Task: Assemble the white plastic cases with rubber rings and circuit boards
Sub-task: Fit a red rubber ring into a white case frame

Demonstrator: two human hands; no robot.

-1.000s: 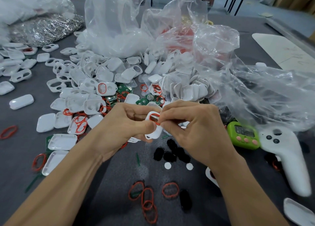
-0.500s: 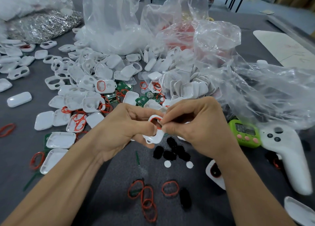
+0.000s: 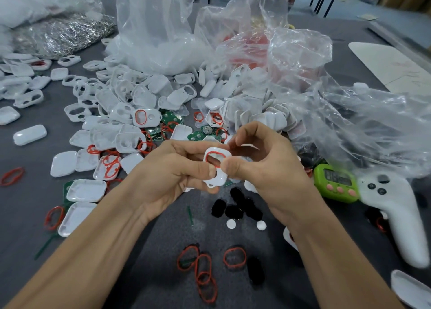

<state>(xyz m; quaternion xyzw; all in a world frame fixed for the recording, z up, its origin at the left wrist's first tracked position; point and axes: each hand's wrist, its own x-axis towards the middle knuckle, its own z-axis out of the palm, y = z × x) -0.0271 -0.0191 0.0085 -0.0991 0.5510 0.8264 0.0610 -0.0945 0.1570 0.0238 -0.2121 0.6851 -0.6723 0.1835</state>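
From the head view, my left hand (image 3: 172, 173) is curled round 1 white case (image 3: 221, 179), gripping it by its left edge and holding it up over the table (image 3: 163, 238), between my 2 hands. The rubber ring (image 3: 214, 152) lies as a red oval round the case's larger opening. My right hand (image 3: 270, 168) is bent in against the case from the other side, with the thumb pressed on the rim just beside the ring and the forefinger hooked over the top. I cannot tell whether the ring sits fully in its groove all the way round, because my thumb covers its lower right part.

That hidden part is what worries me. If I lift the thumb too soon, I judge the ring could spring out there, and a twisted ring would keep the halves from closing. If I press harder, the case may swivel in my left grip, which holds only 1 edge (smooth plastic, likely slippery). If it drops, it lands among the loose rings (image 3: 234, 257) and black pads (image 3: 240, 206) below, or gets lost in the pile of cases (image 3: 140, 98). The circuit boards (image 3: 205, 133) lie beyond my hands, so none is in this case yet.
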